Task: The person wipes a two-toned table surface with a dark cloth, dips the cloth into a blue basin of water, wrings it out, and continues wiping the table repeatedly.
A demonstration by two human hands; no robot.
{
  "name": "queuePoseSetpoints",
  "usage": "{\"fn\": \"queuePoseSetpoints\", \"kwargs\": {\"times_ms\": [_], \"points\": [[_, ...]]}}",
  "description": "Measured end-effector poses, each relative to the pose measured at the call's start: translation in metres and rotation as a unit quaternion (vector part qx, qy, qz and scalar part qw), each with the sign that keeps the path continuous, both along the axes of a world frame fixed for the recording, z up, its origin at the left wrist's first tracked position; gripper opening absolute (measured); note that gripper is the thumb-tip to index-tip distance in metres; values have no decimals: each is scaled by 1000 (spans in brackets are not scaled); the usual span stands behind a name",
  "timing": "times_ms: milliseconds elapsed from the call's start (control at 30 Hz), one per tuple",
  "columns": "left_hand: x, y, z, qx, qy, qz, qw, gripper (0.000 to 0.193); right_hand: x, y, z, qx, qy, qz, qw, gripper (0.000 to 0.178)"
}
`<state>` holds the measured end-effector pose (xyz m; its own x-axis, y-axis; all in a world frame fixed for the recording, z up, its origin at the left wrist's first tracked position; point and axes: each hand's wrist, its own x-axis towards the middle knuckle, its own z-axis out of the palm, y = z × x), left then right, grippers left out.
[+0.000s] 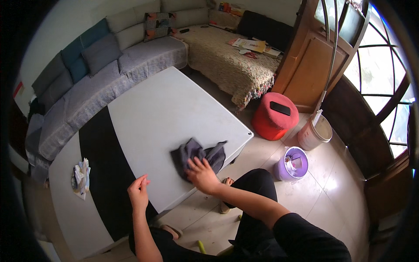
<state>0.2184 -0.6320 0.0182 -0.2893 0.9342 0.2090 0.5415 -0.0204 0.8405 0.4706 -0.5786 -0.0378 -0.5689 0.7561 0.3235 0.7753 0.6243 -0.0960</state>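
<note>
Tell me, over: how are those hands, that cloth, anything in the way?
Right hand spread on the dark cloth. Left hand off it. Cloth rumpled near the white tabletop's edge. Crumpled scraps left of the black stripe, away from cloth.

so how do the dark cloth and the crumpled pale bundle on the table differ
The dark cloth is grey, while the crumpled pale bundle is mostly whitish. The dark cloth spreads wider; the crumpled pale bundle is smaller and scrunched up. The dark cloth lies under the right hand, whereas no hand touches the crumpled pale bundle. Both lie on the table and look wrinkled.
</note>
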Motion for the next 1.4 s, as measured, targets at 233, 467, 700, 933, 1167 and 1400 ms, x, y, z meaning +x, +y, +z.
{"fn": "queuePoseSetpoints", "kwargs": {"times_ms": [233,467,700,933,1167,1400], "points": [[-9,-4,-4,-15,5,9,1000,20,114,80,10,-77,10,-221,972,42],[-4,0,-6,-11,10,19,1000,18,37,72,2,-24,-29,-247,968,51],[2,6,-5,-33,19,-3,999,17,-21,46,28,-92,-3,-25,995,61],[-15,-5,1,-41,22,39,998,18,94,196,-3,-142,-51,-257,955,43],[-23,-8,-2,-6,-29,61,998,18,107,136,-3,-73,-148,-267,949,49],[-14,-9,4,-4,14,33,999,19,143,129,17,-137,-77,-269,950,44]]}}
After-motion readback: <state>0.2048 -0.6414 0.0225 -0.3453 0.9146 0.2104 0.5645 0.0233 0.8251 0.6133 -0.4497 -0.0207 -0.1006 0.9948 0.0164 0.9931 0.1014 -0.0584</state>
